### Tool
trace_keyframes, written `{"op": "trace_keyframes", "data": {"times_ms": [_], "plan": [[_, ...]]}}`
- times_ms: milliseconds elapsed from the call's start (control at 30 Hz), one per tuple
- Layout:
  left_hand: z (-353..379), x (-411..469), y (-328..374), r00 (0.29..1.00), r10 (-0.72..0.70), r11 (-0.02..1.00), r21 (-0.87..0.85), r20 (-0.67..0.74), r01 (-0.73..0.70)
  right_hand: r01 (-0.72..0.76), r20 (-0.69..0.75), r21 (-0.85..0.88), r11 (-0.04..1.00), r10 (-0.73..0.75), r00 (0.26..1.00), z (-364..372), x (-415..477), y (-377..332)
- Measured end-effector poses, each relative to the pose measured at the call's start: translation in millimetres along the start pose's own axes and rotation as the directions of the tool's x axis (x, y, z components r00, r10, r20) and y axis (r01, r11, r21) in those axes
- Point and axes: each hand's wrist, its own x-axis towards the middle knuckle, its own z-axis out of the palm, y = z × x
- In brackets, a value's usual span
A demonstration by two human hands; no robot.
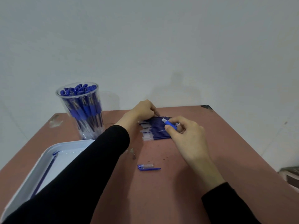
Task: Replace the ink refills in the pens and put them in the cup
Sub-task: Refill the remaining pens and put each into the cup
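Observation:
A row of several blue ink refills (157, 131) lies side by side on the brown table. My left hand (143, 111) reaches over the row's far edge, its curled fingers pinching at a refill there. My right hand (186, 135) hovers over the row's right end and pinches a pen barrel (169, 124) with a blue grip and clear tip. A clear cup (82, 110) packed with several blue pens stands at the back left. A blue pen cap (148, 167) lies near the table's middle.
A white tray (32, 178) at the front left holds one blue refill (45, 172). Small metal pen tips (131, 152) lie between the tray and the refills. The wall rises just behind the table's far edge.

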Motion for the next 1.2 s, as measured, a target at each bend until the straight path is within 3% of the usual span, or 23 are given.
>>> {"op": "trace_keyframes", "data": {"times_ms": [567,867,1033,1100,1200], "plan": [[-6.0,-18.8,2.4,0.998,0.02,0.999,0.041,-0.067,-0.017,0.027,-0.005,-0.022,0.999,-0.028,1.0,0.5,-0.6,1.8],[-21.3,-124.1,8.6,0.935,0.17,0.985,0.059,-0.31,-0.159,0.137,0.036,-0.038,0.99,-0.135,0.99,14.1,-13.9,-9.7],[-37.5,-206.7,-23.2,0.912,0.015,0.999,0.05,-0.409,0.005,0.183,0.136,0.008,0.983,-0.182,0.974,37.4,-35.7,-28.8],[-43.3,-230.5,-40.7,0.868,-0.072,0.991,0.062,-0.492,0.117,0.196,0.175,0.029,0.98,-0.198,0.964,48.9,-44.3,-39.0],[-48.6,-253.9,-67.0,0.773,-0.144,0.893,0.255,-0.618,0.371,0.234,0.194,0.047,0.971,-0.239,0.952,62.7,-54.8,-52.1]]}}
